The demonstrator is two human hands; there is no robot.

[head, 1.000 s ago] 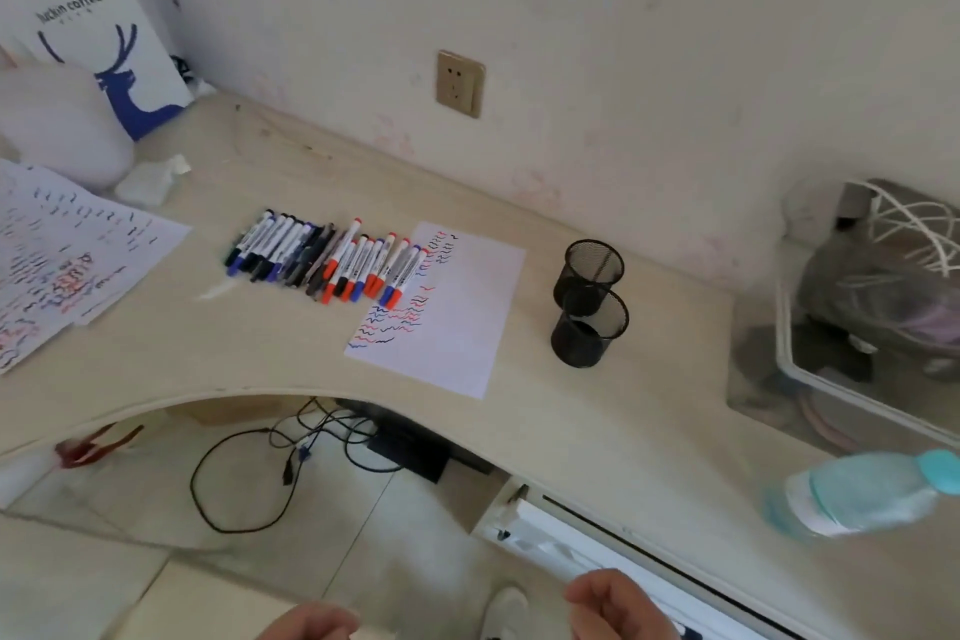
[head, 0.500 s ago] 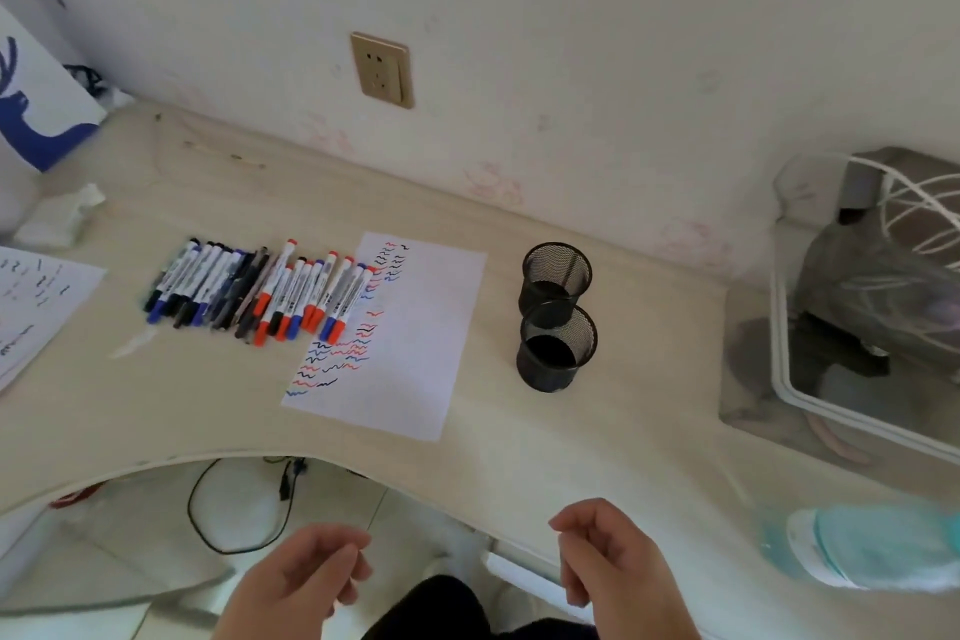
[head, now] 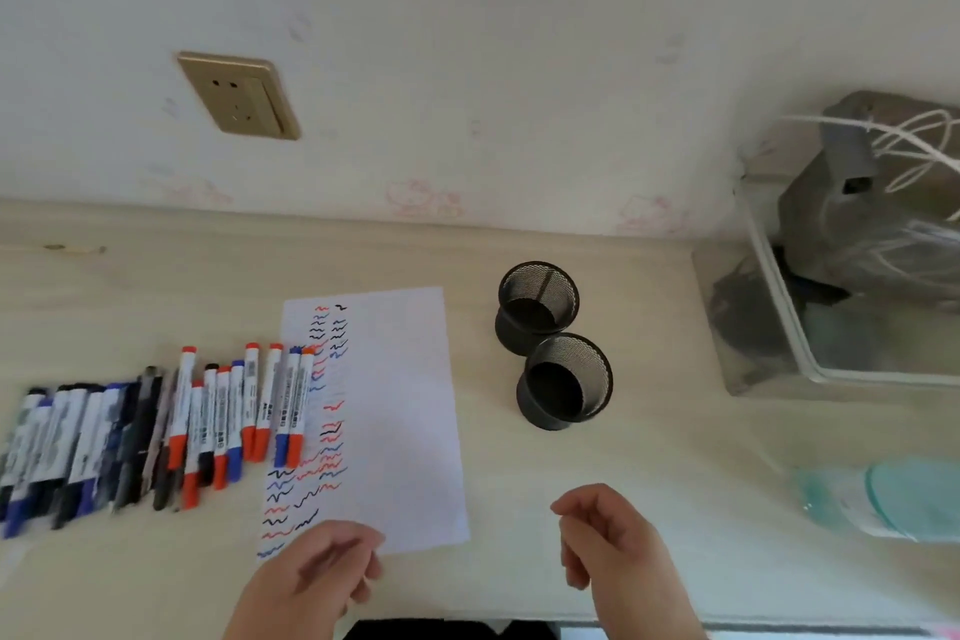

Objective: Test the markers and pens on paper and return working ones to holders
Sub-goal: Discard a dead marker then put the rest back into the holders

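Head view shows your left hand [head: 317,574] and right hand [head: 613,541] loosely curled, holding nothing, low in frame by the paper [head: 395,431], so you likely next pick a marker from the row [head: 156,431] at left; both holders [head: 563,379] stand right of centre.

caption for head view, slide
Both hands empty over desk; markers beside scribbled paper, two empty mesh holders.

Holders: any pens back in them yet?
No. Both mesh holders show only dark empty insides, while the markers lie in a row on the desk, left of the paper.
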